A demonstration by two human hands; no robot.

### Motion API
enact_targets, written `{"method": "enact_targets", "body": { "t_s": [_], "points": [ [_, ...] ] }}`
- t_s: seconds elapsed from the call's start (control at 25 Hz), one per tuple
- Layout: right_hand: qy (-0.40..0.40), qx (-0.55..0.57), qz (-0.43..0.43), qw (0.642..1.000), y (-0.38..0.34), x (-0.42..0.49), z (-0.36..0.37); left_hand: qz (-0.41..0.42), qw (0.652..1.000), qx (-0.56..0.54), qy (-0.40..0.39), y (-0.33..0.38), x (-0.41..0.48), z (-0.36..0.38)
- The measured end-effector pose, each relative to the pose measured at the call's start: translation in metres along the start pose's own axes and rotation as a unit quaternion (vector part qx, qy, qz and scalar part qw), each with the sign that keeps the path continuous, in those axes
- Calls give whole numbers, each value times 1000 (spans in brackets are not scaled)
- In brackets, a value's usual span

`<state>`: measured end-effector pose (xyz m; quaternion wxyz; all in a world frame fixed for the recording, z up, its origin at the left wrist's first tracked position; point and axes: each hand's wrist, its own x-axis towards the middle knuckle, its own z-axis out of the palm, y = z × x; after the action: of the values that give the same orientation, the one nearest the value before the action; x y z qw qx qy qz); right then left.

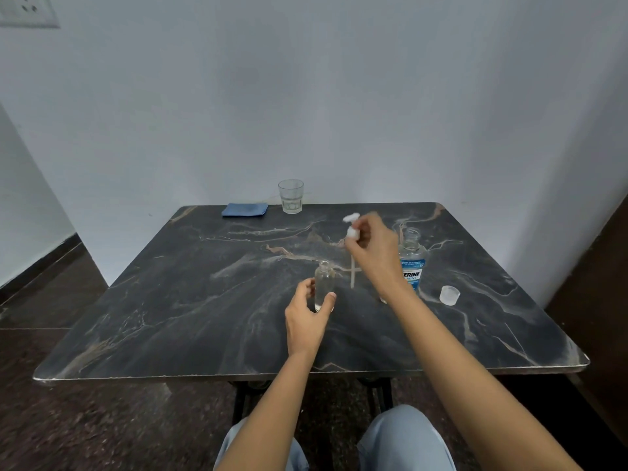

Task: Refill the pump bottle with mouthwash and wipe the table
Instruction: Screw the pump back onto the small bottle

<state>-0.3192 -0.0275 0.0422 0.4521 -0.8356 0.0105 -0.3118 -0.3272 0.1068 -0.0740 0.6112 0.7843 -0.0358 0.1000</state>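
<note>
— What's on the marble table (170,317)?
— The mouthwash bottle (413,263), uncapped, right of centre; a blue cloth (244,209) and a glass (291,196) at the far edge.
— The hands?
— The left hand (306,314) grips the upright pump bottle (324,283) mid-table. The right hand (372,248) pinches the white pump head (351,229), raised, tube dangling. The cap (449,295) lies further right.

Home room: marble table (204,300), wall socket (29,10)
</note>
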Motion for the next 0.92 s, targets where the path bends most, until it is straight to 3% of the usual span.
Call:
{"method": "enact_targets", "body": {
  "t_s": [0.12,0.24,0.48,0.76,0.92],
  "points": [
    [71,113,-27,991,-33,6,-18,-2,1000,-1,-2,1,0,-1],
    [78,166,-43,982,-43,2,-21,-7,1000,0,-3,-1,0,-1],
    [24,128,-77,988,-34,-9,-8,-4,1000,8,1,-2,1,0],
    [-62,92,-69,991,-17,-18,13,4,1000,17,8,-3,1,0],
    [-70,78,-43,994,-6,-22,20,27,999,10,21,0,0,-1]
  ]
}}
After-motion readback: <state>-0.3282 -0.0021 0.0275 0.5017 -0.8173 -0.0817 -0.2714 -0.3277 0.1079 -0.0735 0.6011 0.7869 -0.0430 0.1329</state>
